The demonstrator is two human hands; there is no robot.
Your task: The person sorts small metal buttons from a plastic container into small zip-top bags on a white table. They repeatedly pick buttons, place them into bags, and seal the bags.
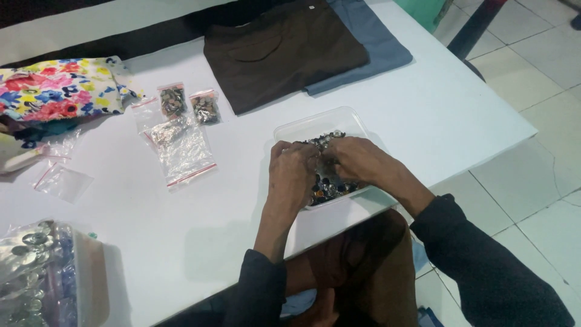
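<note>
A clear plastic container [315,124] full of small dark and silvery buttons [327,188] sits near the table's front edge. Both my hands are inside it. My left hand [293,172] curls over the buttons on the left side. My right hand [360,160] lies over them on the right, its fingertips meeting the left hand's near the middle. Whether either hand pinches a button is hidden by the fingers.
Small zip bags [181,148], two of them filled with buttons [173,101], lie left of the container on the white table [448,115]. Folded brown [284,51] and blue [381,42] cloth lie behind, floral cloth [60,91] far left. A bag of buttons [33,272] sits bottom left.
</note>
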